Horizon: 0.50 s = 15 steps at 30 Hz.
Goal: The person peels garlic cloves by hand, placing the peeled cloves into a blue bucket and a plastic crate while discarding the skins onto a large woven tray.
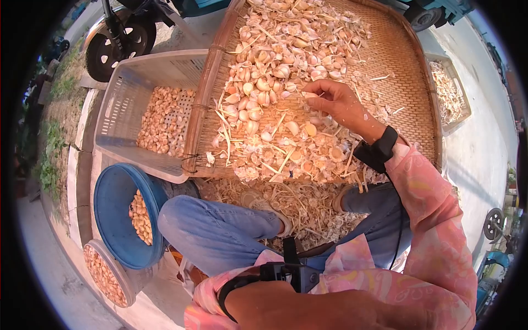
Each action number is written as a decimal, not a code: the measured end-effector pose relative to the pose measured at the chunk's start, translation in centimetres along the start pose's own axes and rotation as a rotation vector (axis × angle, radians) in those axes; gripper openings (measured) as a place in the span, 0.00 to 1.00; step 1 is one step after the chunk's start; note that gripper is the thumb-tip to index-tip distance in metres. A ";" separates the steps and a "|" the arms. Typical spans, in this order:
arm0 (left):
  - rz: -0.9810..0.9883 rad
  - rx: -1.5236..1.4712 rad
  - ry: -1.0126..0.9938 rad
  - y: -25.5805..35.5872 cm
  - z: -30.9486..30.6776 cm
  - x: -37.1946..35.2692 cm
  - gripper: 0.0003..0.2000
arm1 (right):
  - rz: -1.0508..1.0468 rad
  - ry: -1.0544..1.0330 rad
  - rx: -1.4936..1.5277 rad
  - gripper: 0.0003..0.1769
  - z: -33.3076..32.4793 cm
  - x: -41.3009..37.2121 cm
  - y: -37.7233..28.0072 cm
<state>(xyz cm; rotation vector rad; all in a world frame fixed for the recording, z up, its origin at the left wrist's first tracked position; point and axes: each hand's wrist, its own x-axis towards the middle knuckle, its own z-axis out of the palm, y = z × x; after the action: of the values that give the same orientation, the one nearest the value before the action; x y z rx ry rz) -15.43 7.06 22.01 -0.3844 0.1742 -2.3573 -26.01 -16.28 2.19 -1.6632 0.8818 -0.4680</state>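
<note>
The right hand (331,104) pinched a pale garlic clove (310,95) over a tan woven tray (391,52) strewn with papery skins (324,157); the left hand's (330,309) grip was unclear. The tray overlapped a grey plastic crate (122,110) beside a round blue bucket (114,217).

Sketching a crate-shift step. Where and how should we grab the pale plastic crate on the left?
Crate: probably by its left rim, from outside, fingers hooked over the top edge; that rim looks exposed. The woven tray crowds the right side, and garlic cloves cover part of the floor.
</note>
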 end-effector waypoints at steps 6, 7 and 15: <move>0.461 0.762 -0.199 2.7 -3.1 0.1 0.07 | 0.098 -0.017 0.311 0.13 0.1 -1.6 -0.1; 0.490 0.983 -0.182 4.8 -3.1 -0.5 0.07 | 0.107 -0.013 0.334 0.13 0.3 -1.9 0.1; 0.888 2.454 1.591 20.5 -6.7 -14.1 0.13 | -0.207 -0.343 0.673 0.10 0.7 -6.9 -7.9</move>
<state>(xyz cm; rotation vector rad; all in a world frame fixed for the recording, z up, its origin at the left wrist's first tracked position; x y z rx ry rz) 5.40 2.04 7.72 2.0118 -1.2833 -0.1672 -27.56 -9.99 10.45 -1.1581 0.2472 -0.5276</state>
